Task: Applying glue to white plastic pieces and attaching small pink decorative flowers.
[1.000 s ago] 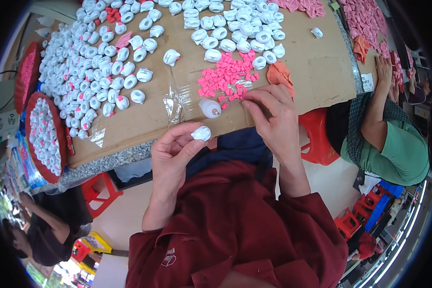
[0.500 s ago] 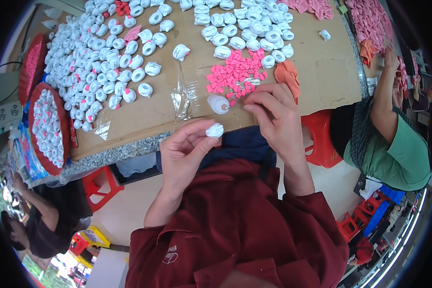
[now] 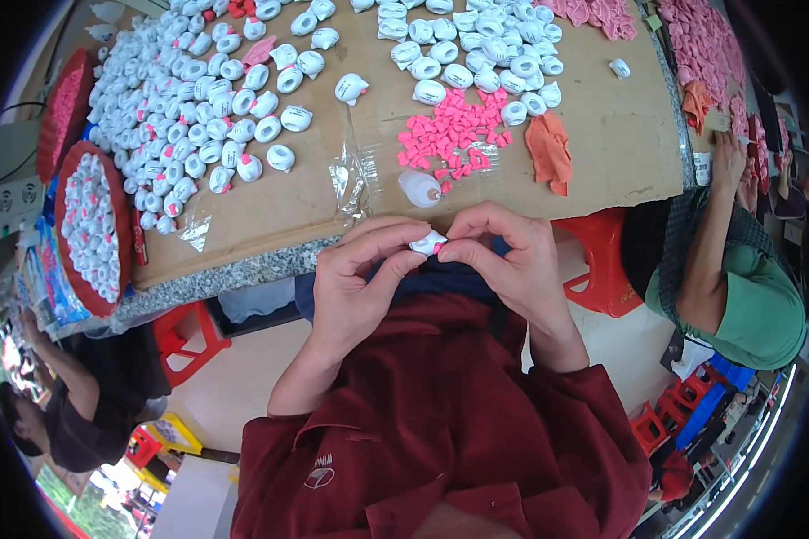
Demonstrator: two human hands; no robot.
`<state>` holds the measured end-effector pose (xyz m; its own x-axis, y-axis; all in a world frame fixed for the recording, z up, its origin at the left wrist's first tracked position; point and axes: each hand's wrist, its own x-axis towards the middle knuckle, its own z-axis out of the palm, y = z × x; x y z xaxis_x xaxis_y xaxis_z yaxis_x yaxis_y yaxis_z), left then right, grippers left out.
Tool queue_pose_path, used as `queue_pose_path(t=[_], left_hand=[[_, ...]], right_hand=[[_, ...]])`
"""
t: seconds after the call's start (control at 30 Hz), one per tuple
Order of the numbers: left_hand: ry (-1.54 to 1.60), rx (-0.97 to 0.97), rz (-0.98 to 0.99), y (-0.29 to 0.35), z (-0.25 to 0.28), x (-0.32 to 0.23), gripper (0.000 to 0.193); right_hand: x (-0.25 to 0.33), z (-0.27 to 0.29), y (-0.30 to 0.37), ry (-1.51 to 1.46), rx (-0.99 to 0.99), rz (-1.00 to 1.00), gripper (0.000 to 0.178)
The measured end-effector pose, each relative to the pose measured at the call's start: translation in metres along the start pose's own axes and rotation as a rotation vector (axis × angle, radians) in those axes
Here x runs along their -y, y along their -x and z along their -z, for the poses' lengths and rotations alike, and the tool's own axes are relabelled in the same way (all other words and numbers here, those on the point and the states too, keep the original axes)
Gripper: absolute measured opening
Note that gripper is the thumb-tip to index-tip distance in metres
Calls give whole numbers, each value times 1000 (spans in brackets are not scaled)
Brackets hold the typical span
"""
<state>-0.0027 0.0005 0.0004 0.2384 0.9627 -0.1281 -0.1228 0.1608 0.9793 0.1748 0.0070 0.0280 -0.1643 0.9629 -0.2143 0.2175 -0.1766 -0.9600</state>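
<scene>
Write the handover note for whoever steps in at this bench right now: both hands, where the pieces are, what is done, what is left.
Left hand: fingertips pinch one small white piece, held just off the near table edge.
Right hand: fingertips on the same piece from the other side.
Supplies: pile of small pink parts on the cardboard sheet, a single white piece lying beside it, loose white pieces behind.
Done, as it appears: many white pieces with pink fitted, spread at far left and in the red tray.
Left: the held piece, plus the loose white ones.
</scene>
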Motion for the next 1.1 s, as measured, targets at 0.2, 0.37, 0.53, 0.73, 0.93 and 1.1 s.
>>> queue_pose_path(t=[0.2,0.37,0.53,0.73,0.93,1.1], left_hand=[[90,-37,-21,2,-6,-1,23],[-59,-42,-132,2,-5,-1,23],[-56,-43,-150,2,-4,1,22],[-109,-111,-114,1,-2,-3,20],[-556,-389,-207,-22,22,-16,18],[-1053,-441,-511,-66,30,-26,21]], right_hand=[[-5,-3,1,-241,16,-75,13],[-5,-8,0,4,-123,140,11],[-12,-12,-2,93,-154,307,11],[-18,-22,-5,67,-195,339,10],[-24,-20,-8,32,-303,244,20],[-12,-24,-19,246,-379,307,34]])
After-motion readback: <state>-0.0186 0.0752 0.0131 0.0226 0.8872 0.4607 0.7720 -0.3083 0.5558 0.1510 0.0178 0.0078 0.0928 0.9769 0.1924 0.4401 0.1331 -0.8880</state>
